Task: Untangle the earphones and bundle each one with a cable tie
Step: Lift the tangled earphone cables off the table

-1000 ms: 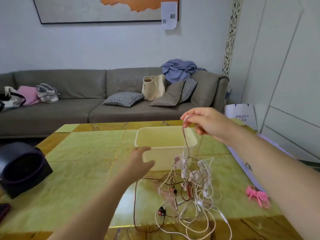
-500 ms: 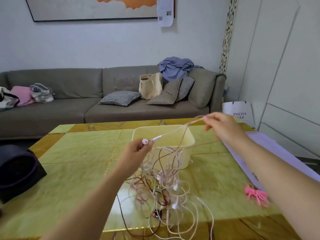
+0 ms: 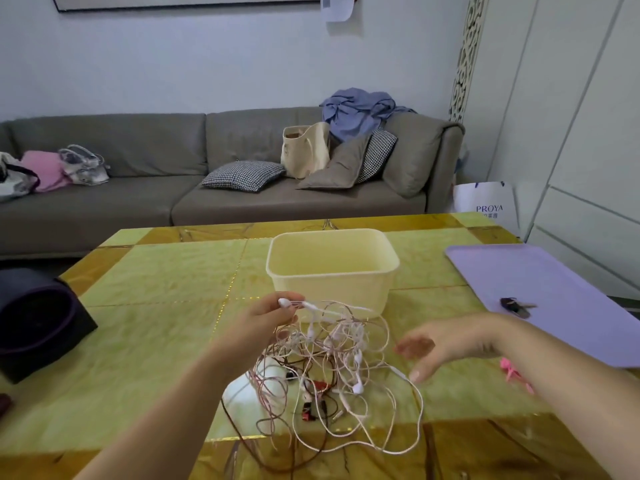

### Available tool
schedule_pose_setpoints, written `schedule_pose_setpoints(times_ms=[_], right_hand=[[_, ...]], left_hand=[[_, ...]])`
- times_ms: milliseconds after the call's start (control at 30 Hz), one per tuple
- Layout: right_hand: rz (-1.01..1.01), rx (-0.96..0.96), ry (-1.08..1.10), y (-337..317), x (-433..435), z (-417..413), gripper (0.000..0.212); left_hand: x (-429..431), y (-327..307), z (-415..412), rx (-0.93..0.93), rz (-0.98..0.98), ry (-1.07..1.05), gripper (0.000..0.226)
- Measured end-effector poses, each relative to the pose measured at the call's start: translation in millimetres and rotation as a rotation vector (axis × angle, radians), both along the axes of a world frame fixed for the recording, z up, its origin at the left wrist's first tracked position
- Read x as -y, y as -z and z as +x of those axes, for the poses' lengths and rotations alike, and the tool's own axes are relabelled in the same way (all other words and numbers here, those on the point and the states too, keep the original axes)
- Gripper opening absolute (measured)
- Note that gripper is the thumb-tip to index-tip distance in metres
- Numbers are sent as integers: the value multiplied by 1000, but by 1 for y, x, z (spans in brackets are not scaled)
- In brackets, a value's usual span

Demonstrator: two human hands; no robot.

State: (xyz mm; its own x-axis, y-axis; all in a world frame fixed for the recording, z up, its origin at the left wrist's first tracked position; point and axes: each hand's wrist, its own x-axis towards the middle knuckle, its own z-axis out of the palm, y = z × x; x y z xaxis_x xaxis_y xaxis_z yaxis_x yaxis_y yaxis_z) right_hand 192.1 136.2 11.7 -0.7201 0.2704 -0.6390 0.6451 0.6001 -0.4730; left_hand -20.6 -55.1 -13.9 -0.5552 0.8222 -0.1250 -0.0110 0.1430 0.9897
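Item: tangle of white, pale pink and dark brown earphone cables (image 3: 329, 368), heaped on the glossy yellow-green stone-patterned table (image 3: 156, 306) just in front of the cream rectangular plastic tub (image 3: 329, 292), on the person's side of it; loops trail further from the tub toward the table's near edge.

Step in hand: untangling, opening stage. Judged from the heap, no earphone is free yet and none is bundled. One end has been singled out.

Left hand (image 3: 268, 318): raised in front of the tub's left corner, forearm reaching in from below. Thumb and fingers pinch a white earbud (image 3: 284, 302) by its stem, the bud pointing left. Its cable runs right along the tub's front wall and drops into the heap.

Right hand (image 3: 440, 348): in front of the tub's right corner, just beside the heap, palm turned toward it. The fingers are spread and loose, and it holds nothing. Motion blur hides the fingertips, so contact with the cables cannot be told.

Pink cable ties (image 3: 510, 368): small bunch on the table, right of the tub and nearer the person, just off the near edge of the flat lilac plastic tray (image 3: 554, 278); untouched.

Next move, as judged: the free hand needs to take the pinched cable further down and draw it clear while the other loops stay down; a slow pull, since a hard one would tighten knots
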Motion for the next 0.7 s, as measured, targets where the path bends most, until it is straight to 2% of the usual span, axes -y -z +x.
schedule_pose_setpoints(times_ms=[67, 200, 233, 300, 367, 400, 533, 700], right_hand=[[-45, -123, 37, -4, 1, 0, 57], [65, -523, 296, 3, -1, -19, 20], [100, -539, 309, 7, 2, -25, 21], [199, -455, 195, 22, 8, -36, 36], [218, -339, 74, 43, 18, -43, 54], [199, -330, 67, 51, 23, -47, 55], [206, -526, 136, 66, 28, -54, 15], [295, -795, 329, 34, 14, -50, 3]], left_hand=[[4, 1, 0, -9, -23, 68, 22], [8, 4, 4, -120, -60, 138, 23], [9, 5, 5, -173, -72, 144, 25], [10, 8, 5, -247, -83, 149, 32], [10, 9, 4, -290, -55, 147, 43], [10, 9, 3, -307, -39, 137, 45], [12, 3, -1, -340, 5, 52, 40], [18, -2, -10, -444, 0, -38, 36]])
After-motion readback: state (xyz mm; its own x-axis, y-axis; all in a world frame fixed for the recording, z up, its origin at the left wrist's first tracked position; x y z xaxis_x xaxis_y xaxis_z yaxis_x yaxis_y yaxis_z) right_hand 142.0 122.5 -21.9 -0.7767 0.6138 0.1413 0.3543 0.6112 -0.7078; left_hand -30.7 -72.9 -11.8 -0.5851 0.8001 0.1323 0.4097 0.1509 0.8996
